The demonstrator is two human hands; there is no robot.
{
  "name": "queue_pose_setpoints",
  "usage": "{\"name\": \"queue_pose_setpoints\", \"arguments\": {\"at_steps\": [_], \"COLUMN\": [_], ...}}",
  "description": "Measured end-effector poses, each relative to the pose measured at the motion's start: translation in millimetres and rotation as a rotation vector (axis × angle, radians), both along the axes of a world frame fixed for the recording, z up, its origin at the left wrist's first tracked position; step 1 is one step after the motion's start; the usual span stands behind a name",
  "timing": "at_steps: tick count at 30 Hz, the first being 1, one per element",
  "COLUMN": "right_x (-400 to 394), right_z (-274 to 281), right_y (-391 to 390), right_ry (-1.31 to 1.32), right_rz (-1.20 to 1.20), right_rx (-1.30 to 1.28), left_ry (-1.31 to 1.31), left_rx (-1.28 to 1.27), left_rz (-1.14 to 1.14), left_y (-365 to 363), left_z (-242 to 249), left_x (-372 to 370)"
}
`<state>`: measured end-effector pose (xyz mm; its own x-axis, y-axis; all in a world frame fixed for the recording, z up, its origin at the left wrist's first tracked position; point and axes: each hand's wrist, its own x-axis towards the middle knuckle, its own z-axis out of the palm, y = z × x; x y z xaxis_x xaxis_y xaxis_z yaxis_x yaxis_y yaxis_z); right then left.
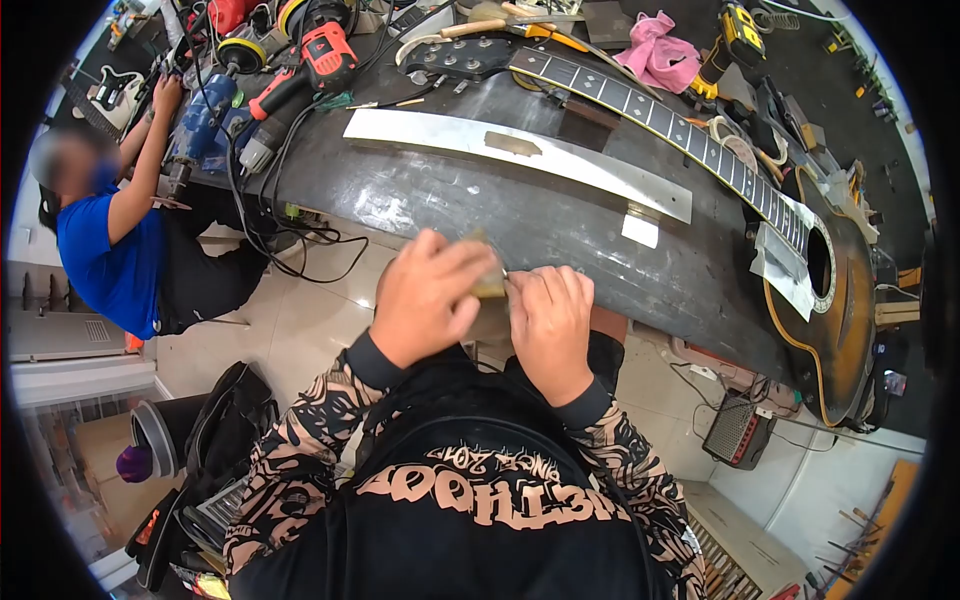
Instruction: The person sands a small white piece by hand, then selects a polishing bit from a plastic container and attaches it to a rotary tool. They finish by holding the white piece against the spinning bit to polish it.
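Note:
My left hand is closed on a small flat brownish-yellow piece, possibly sandpaper, blurred by motion. Right beside it, my right hand is closed in a pinch, with fingertips near the piece's edge. A tiny thin item seems to lie at its fingertips, too small to name. Both hands are just off the near edge of the dark workbench. Beyond them on the bench lies a long metal straightedge with a cutout, and a small white rectangle sits near its right end.
An acoustic guitar lies along the right side, its neck reaching across the back. Power tools, including a red drill, and cables crowd the left. A pink cloth lies behind. A person in blue works at left.

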<state>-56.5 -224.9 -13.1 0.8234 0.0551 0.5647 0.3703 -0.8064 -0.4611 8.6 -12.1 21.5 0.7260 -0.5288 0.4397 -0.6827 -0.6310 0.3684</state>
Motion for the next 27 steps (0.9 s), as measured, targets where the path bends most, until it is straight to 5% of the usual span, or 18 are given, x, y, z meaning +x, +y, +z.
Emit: {"name": "queue_pose_setpoints", "arguments": {"at_steps": [27], "right_x": [0.5], "right_z": [-1.5], "right_y": [-0.6], "right_ry": [-0.01], "right_rz": [0.006], "right_rx": [0.018], "left_ry": [-0.006], "left_rx": [-0.018], "left_rz": [-0.025], "left_y": [-10.7], "left_z": [-4.8], "left_x": [-13.6]}}
